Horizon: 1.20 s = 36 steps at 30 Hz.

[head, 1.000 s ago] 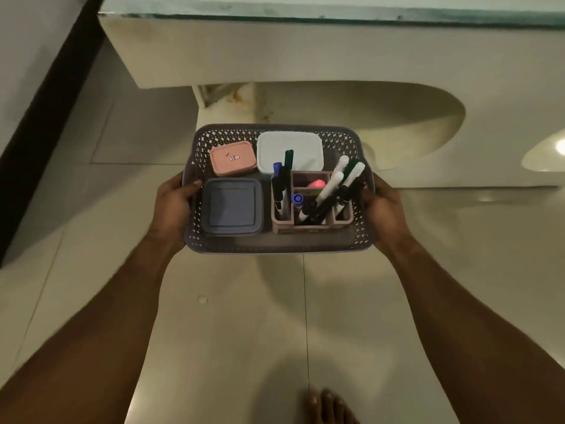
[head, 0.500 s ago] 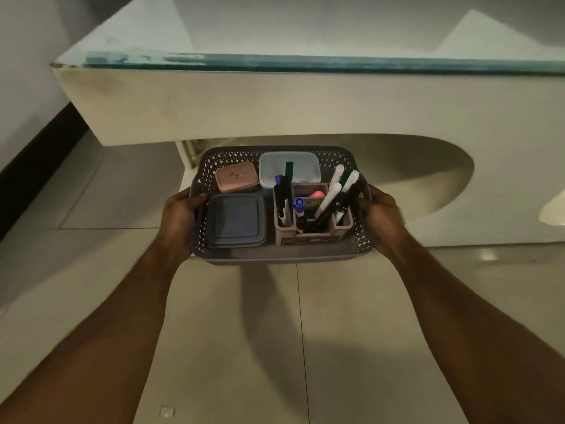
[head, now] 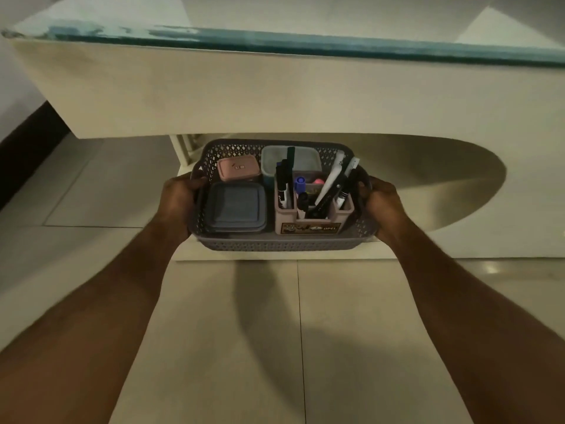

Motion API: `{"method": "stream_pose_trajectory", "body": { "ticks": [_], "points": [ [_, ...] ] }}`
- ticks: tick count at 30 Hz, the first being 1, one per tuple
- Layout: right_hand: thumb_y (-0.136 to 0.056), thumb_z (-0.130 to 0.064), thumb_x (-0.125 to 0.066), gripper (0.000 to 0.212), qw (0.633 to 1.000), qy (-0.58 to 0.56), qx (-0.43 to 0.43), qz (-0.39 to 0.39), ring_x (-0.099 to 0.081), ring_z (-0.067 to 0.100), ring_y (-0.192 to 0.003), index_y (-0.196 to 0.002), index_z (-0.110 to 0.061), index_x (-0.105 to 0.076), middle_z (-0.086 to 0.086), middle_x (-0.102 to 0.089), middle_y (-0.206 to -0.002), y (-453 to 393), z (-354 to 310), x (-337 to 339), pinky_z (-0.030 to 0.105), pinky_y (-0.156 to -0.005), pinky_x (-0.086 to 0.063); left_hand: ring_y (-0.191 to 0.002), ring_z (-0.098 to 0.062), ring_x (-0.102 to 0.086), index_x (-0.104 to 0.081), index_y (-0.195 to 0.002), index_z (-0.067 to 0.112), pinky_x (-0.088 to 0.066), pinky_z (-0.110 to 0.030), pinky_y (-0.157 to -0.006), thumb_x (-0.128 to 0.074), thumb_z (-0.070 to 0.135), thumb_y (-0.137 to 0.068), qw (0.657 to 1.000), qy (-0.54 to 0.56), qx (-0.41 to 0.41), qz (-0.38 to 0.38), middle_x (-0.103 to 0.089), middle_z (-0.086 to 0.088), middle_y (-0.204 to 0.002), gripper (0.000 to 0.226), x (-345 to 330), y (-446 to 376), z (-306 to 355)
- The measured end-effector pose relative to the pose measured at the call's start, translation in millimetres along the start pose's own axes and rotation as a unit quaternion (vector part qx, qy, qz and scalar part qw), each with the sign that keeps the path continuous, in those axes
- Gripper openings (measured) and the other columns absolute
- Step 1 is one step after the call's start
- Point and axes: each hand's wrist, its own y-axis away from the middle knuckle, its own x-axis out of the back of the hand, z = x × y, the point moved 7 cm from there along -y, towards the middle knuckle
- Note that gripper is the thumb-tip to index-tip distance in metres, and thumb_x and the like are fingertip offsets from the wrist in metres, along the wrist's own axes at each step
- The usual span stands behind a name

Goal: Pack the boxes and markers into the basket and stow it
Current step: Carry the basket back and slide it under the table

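A grey perforated basket is carried low, in front of the opening under a glass-topped table. My left hand grips its left handle and my right hand grips its right handle. Inside lie a blue-grey square box, a small pink box and a pale rectangular box. A pink divided holder at the right carries several markers standing upright or leaning.
The table's glass edge and cream apron overhang the basket. Below is a low cream shelf with a curved recess. A dark skirting runs at the left. Tiled floor lies beneath.
The basket has come lower and closer to the shelf under the table, both hands still on its handles. The view has dropped and tilted up, so more of the table shows.
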Motion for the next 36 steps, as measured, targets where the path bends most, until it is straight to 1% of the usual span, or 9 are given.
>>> {"method": "stream_pose_trajectory", "body": {
  "ticks": [3,5,8,10,12,15,18,27,36],
  "points": [
    [-0.103,-0.013,-0.054,0.026,1.000,-0.003,0.002,0.003,-0.075,0.024,-0.086,-0.095,-0.016,-0.078,0.004,-0.080,-0.089,-1,-4,2,0.037,-0.081,-0.058,-0.088,-0.031,-0.069,-0.071,-0.099,0.007,-0.051,-0.051,-0.098,-0.060,0.011,-0.079,1.000,0.009,0.009,-0.005,-0.070,-0.015,-0.099,0.023,-1,-5,0],
    [-0.104,-0.017,-0.055,0.023,0.999,-0.030,0.009,0.019,-0.073,0.018,-0.081,-0.100,-0.012,-0.077,0.002,-0.079,-0.087,0,-8,2,0.033,-0.080,-0.056,-0.088,-0.030,-0.065,-0.070,-0.095,0.007,-0.051,-0.046,-0.091,-0.069,0.018,-0.071,1.000,0.010,0.017,0.011,-0.068,-0.016,-0.096,0.027,-3,-2,2],
    [-0.106,-0.034,-0.049,0.038,0.988,0.057,0.088,0.114,-0.066,0.001,-0.089,-0.116,-0.005,-0.070,0.009,-0.073,-0.109,19,-19,7,0.012,-0.083,-0.046,-0.095,-0.019,-0.056,-0.072,-0.110,0.002,-0.046,-0.029,-0.084,-0.075,0.024,-0.077,0.982,-0.111,-0.087,0.128,-0.071,-0.009,-0.095,0.040,1,21,16],
    [-0.106,-0.044,-0.043,0.056,0.944,0.193,0.196,0.181,-0.053,0.013,-0.130,-0.144,-0.004,-0.052,0.015,-0.054,-0.146,51,-27,3,0.014,-0.107,-0.034,-0.113,-0.015,-0.056,-0.063,-0.130,0.000,-0.044,-0.028,-0.099,-0.063,0.027,-0.095,0.898,-0.299,-0.244,0.212,-0.068,-0.014,-0.126,0.044,-6,59,27],
    [-0.107,-0.046,-0.039,0.064,0.887,0.307,0.285,0.193,-0.028,0.026,-0.152,-0.157,-0.006,-0.032,0.016,-0.032,-0.163,91,-29,-17,0.034,-0.124,-0.021,-0.140,-0.027,-0.045,-0.049,-0.145,0.002,-0.032,-0.038,-0.121,-0.050,0.036,-0.103,0.789,-0.452,-0.359,0.209,-0.050,-0.018,-0.149,0.054,-34,99,21],
    [-0.104,-0.053,-0.036,0.077,0.808,0.456,0.336,0.162,-0.010,0.031,-0.158,-0.160,-0.002,-0.020,0.017,-0.016,-0.169,124,-11,-53,0.050,-0.129,-0.006,-0.157,-0.031,-0.020,-0.031,-0.156,0.002,-0.010,-0.046,-0.130,-0.034,0.044,-0.105,0.702,-0.588,-0.379,0.135,-0.029,-0.018,-0.165,0.066,-67,119,-17],
    [-0.103,-0.059,-0.029,0.084,0.765,0.550,0.304,0.139,-0.003,0.033,-0.159,-0.161,-0.001,-0.011,0.019,-0.008,-0.170,127,17,-70,0.057,-0.128,-0.006,-0.159,-0.030,-0.013,-0.023,-0.159,0.000,-0.011,-0.049,-0.129,-0.012,0.049,-0.107,0.643,-0.669,-0.362,0.094,-0.021,-0.019,-0.168,0.072,-83,122,-43],
    [-0.105,-0.058,-0.013,0.081,0.740,0.600,0.273,0.134,-0.005,0.035,-0.159,-0.161,0.000,-0.013,0.021,-0.010,-0.170,99,18,-79,0.060,-0.126,-0.010,-0.159,-0.031,-0.012,-0.019,-0.160,0.003,-0.008,-0.049,-0.130,-0.008,0.052,-0.106,0.600,-0.717,-0.343,0.091,-0.019,-0.019,-0.168,0.074,-90,93,-40],
    [-0.106,-0.057,-0.017,0.078,0.735,0.600,0.285,0.135,-0.006,0.034,-0.159,-0.161,-0.002,-0.011,0.019,-0.012,-0.170,62,7,-84,0.058,-0.127,-0.007,-0.155,-0.034,-0.023,-0.025,-0.157,0.002,-0.015,-0.050,-0.128,-0.024,0.043,-0.109,0.602,-0.710,-0.354,0.090,-0.030,-0.022,-0.163,0.064,-101,63,-31]
  ]
}}
